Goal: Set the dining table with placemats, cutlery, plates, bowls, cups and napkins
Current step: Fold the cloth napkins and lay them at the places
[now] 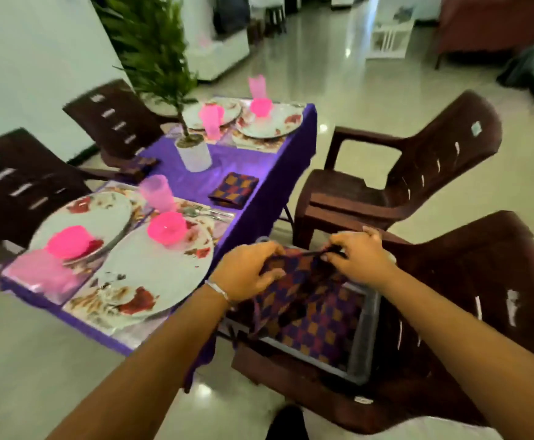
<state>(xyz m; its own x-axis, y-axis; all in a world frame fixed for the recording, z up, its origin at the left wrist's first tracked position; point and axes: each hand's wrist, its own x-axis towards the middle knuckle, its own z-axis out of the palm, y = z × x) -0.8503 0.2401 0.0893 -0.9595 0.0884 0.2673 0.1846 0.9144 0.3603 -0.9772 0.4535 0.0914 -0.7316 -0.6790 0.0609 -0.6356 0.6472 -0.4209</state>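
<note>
My left hand point(246, 271) and my right hand point(359, 257) both grip a purple-and-orange checked napkin point(286, 281), holding it by its top edge over a grey tray point(365, 341) that rests on a brown chair. More checked cloth point(316, 328) lies in the tray. On the purple-clothed table point(243, 160) a folded napkin point(233, 189) lies near the right edge, and another point(138, 168) lies at the left edge. White floral plates point(161, 265), pink bowls point(166, 229), pink cups point(157, 192) and cutlery point(208, 212) sit on placemats.
A small potted tree in a white pot point(194, 154) stands mid-table. Brown plastic chairs point(412, 173) surround the table, two on the left point(21, 185) and two on the right. Shiny tiled floor point(338, 74) stretches beyond; my dark shoe point(286, 423) shows below.
</note>
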